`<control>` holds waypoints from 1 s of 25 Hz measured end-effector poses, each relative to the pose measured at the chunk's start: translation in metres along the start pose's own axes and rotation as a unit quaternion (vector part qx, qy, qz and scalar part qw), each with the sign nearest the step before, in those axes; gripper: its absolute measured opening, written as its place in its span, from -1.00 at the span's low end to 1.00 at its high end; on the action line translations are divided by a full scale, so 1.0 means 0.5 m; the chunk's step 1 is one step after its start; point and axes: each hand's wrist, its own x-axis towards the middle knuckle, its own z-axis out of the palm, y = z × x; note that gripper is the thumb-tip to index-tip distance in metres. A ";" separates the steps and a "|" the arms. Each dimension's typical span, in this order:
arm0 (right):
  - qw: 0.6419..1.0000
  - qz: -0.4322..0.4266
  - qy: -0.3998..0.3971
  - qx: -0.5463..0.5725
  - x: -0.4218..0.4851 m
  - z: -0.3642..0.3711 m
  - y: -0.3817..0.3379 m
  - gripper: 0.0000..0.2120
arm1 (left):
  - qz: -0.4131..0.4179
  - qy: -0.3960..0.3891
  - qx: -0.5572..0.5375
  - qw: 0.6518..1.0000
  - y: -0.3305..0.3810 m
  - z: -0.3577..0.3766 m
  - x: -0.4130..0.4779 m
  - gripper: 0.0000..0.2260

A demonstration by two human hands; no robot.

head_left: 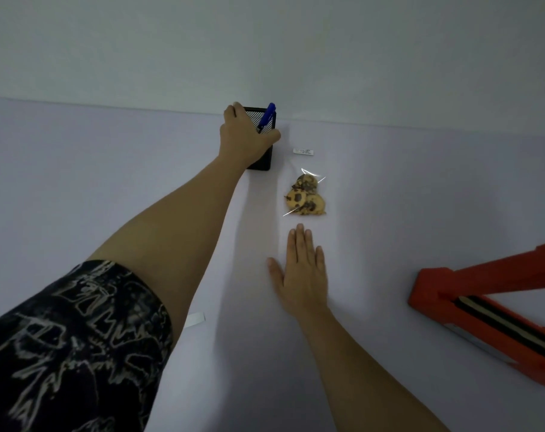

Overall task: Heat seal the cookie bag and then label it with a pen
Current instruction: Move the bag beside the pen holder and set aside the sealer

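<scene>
A clear cookie bag (305, 194) with chocolate-chip cookies lies flat on the pale table (421, 188), its top end pointing away from me. A small white label (303, 152) shows at that far end. My left hand (244, 137) reaches far forward and wraps around a black mesh pen holder (262, 159) by the wall. A blue pen (266, 116) stands tilted inside the holder. My right hand (302, 269) rests flat on the table just below the bag, fingers apart, holding nothing. The red heat sealer (489, 304) sits at the right with its arm raised.
A small white strip (195, 319) lies on the table near my left elbow. The wall (296, 51) stands directly behind the pen holder. The sealer's raised arm runs off the right edge of view.
</scene>
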 end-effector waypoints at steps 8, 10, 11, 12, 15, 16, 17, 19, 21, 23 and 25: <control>1.000 -0.013 -0.002 -0.028 -0.007 0.003 -0.004 -0.26 | -0.013 0.021 -0.024 0.999 -0.028 -0.040 -0.071 -0.15; 0.999 -0.023 0.004 -0.037 -0.021 0.002 -0.023 -0.26 | -0.017 0.027 -0.052 0.998 -0.062 -0.045 -0.131 -0.25; 0.999 -0.031 0.004 -0.040 -0.031 0.002 -0.036 -0.26 | -0.011 0.025 -0.054 0.998 -0.086 -0.044 -0.171 -0.32; 0.999 -0.036 0.001 -0.039 -0.042 0.003 -0.049 -0.25 | 0.000 0.021 -0.054 0.998 -0.110 -0.038 -0.212 -0.38; 0.998 -0.057 -0.007 -0.029 -0.085 0.013 -0.084 -0.25 | 0.027 0.012 -0.041 0.999 -0.195 -0.027 -0.341 -0.52; 0.997 -0.066 -0.006 -0.026 -0.102 0.021 -0.092 -0.26 | 0.031 0.008 -0.036 0.999 -0.226 -0.025 -0.383 -0.55; 0.997 -0.074 -0.004 -0.022 -0.121 0.033 -0.098 -0.28 | 0.033 0.004 -0.030 0.999 -0.257 -0.024 -0.424 -0.57; 0.996 -0.086 0.001 -0.012 -0.157 0.058 -0.106 -0.31 | 0.040 -0.002 -0.014 0.999 -0.312 -0.020 -0.499 -0.62; 0.996 -0.088 -0.003 -0.009 -0.178 0.075 -0.105 -0.31 | 0.045 -0.014 -0.003 0.999 -0.344 -0.010 -0.555 -0.63; 0.995 -0.093 -0.010 -0.018 -0.186 0.083 -0.104 -0.29 | 0.045 -0.013 0.003 0.999 -0.361 0.002 -0.585 -0.63; 0.995 -0.097 -0.014 -0.036 -0.184 0.086 -0.104 -0.29 | 0.041 0.004 -0.002 0.999 -0.369 0.013 -0.588 -0.66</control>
